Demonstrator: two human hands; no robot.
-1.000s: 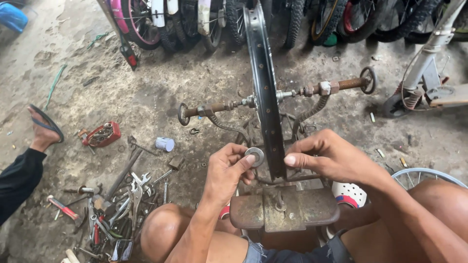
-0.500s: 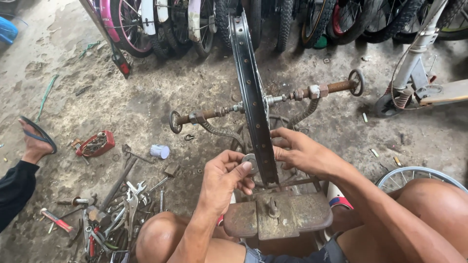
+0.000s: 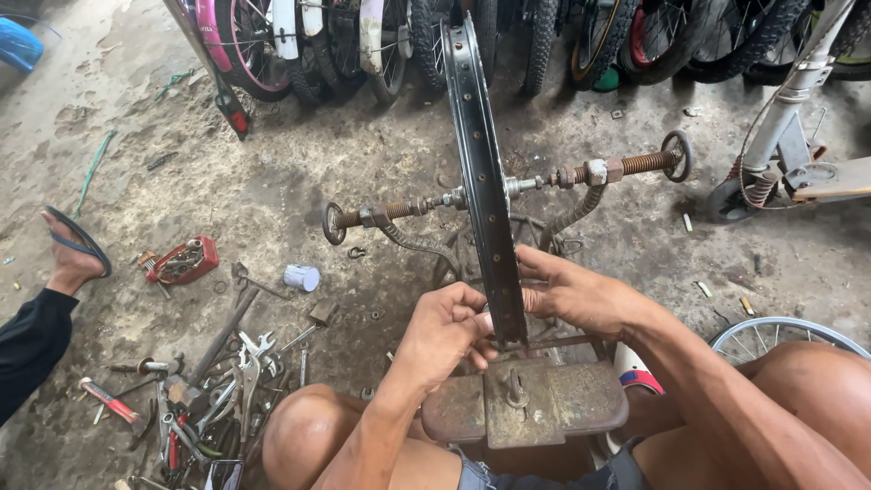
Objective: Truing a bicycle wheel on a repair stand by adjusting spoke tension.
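Glossy black metal rim (image 3: 485, 200), rusty rough threaded axle (image 3: 399, 210), dull corroded steel stand base (image 3: 526, 404).

Wheel rim (image 3: 485, 181): top cut off by the upper picture edge; lower part hidden behind both hands. Left hand (image 3: 445, 331): fingertips hidden against the rim, grip cannot be told. Right hand (image 3: 576, 295): fingertips behind the rim. Bicycles (image 3: 363, 36): only lower wheels in view. Tool pile (image 3: 209, 399): single pieces too tangled to tell, cut off at bottom edge.
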